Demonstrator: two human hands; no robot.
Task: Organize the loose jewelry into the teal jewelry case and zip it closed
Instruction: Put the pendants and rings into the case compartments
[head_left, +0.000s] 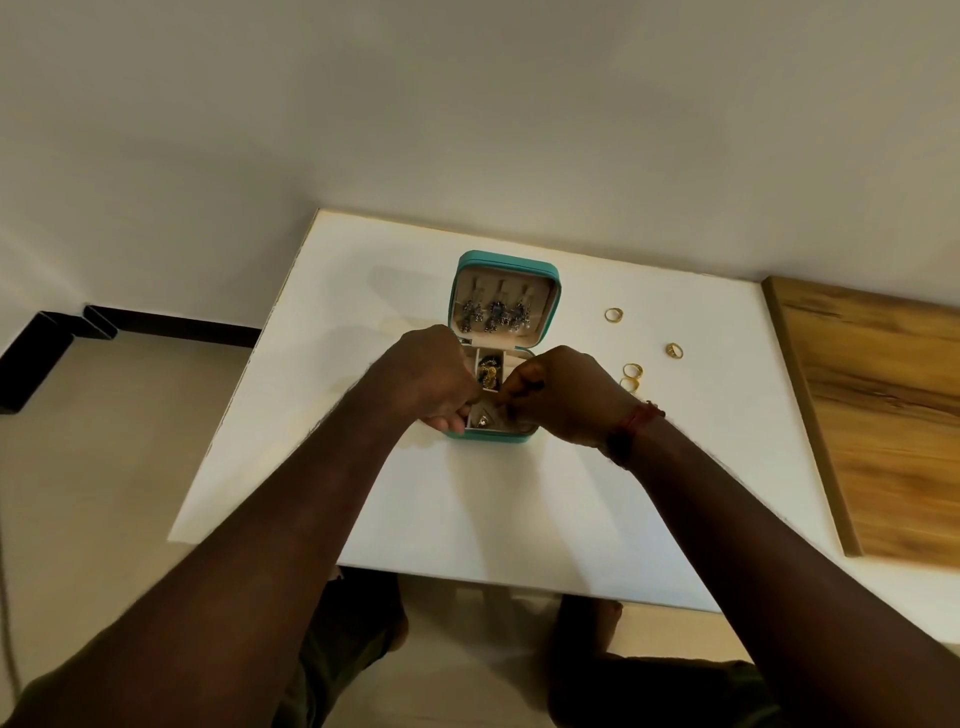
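Steadying the open teal jewelry case on the tabletop, my left hand grips its side so my right hand, fingertips pinched on something I cannot make out, can work inside, with gold rings lying loose just beside it.

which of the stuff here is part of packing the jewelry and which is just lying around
Part of the job: teal jewelry case, open; earrings hung in its lid; gold rings loose on the white table; left hand gripping the case, right hand at its tray.

Just lying about: wooden board; black bars on the floor; red wrist thread.
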